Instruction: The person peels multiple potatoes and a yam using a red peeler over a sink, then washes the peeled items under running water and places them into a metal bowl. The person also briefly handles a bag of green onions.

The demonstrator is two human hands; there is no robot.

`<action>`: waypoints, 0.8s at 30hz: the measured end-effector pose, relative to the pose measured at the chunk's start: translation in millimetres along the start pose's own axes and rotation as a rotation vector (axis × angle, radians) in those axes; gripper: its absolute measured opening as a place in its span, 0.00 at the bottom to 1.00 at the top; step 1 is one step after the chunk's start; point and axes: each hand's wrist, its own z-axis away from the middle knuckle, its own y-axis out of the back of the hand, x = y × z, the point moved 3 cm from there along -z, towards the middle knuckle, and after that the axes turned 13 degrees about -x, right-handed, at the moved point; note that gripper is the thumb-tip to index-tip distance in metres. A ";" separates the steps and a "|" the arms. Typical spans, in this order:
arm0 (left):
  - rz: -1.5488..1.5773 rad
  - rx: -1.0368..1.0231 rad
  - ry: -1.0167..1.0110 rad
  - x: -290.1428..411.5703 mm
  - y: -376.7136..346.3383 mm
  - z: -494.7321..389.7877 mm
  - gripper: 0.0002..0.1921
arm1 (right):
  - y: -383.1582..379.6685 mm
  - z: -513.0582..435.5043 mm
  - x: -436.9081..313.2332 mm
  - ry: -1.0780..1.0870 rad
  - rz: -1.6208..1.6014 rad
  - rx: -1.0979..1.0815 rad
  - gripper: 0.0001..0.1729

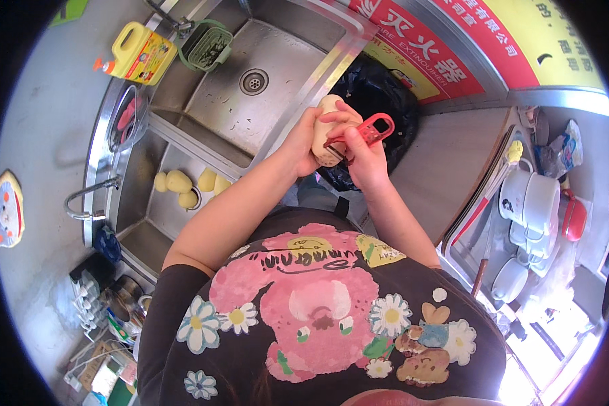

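My left hand (305, 144) grips a large, mostly peeled potato (323, 133) from its left side. Some brown specks of skin show at the potato's near end. In my right hand (369, 163) is a red-handled vegetable peeler (378, 129), its blade lying against that speckled end. The fingers of my right hand also reach over the top of the potato. Both hands are above a bin lined with a black plastic bag (403, 109), beside the sink edge. Several peeled potatoes (178, 181) lie in the near sink basin (155, 213), around its drain; my left forearm partly covers that basin.
The far steel basin (279, 45) holds a green strainer basket (210, 48) with dark scraps. A yellow jug (144, 53) and a curved faucet (89, 203) stand along the sink's left side. At right, white pots (530, 195) sit beside a counter (449, 157).
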 end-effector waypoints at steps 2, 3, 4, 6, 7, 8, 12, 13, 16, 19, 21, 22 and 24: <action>-0.050 0.040 0.034 -4.1 -4.8 1.6 0.26 | 3.4 3.9 1.5 -0.042 0.009 0.011 0.14; -0.067 0.052 0.048 -5.9 -6.4 0.2 0.26 | 6.1 5.8 2.4 -0.065 -0.032 0.022 0.14; -0.082 0.058 0.050 -7.1 -7.1 -1.8 0.27 | 8.8 7.3 3.4 -0.077 -0.040 0.039 0.14; -0.090 0.067 0.045 -9.1 -7.0 -6.0 0.26 | 12.7 10.3 3.3 -0.059 0.030 0.026 0.14; -0.084 0.070 0.042 -10.5 -6.7 -7.5 0.26 | 15.4 11.2 3.2 -0.050 0.080 0.022 0.14; -0.049 0.035 0.047 -12.5 -7.6 -9.0 0.26 | 20.5 12.9 6.1 -0.096 -0.028 0.100 0.14; -0.173 -0.027 0.112 -21.5 -9.1 -5.6 0.25 | 46.6 8.9 10.4 -0.128 -0.163 0.219 0.16; -0.103 -0.040 0.167 -29.9 -11.1 -5.2 0.25 | 54.0 6.7 11.1 -0.153 -0.193 0.236 0.17; -0.150 -0.069 0.119 -27.5 -12.9 -7.0 0.25 | 58.2 3.5 11.2 -0.111 -0.257 0.192 0.19; -0.200 -0.089 0.095 -18.5 -14.1 -12.4 0.25 | 48.1 7.4 10.8 -0.114 -0.407 0.179 0.20; -0.191 -0.041 0.065 -13.5 -14.6 -14.0 0.25 | 36.2 13.0 8.2 -0.067 -0.513 0.120 0.20; -0.218 -0.017 0.093 -12.0 -15.0 -13.1 0.25 | 30.8 14.3 6.9 -0.057 -0.406 0.084 0.26; -0.223 0.034 0.089 -10.4 -17.5 -11.0 0.25 | 25.5 15.5 8.6 -0.077 -0.276 0.111 0.29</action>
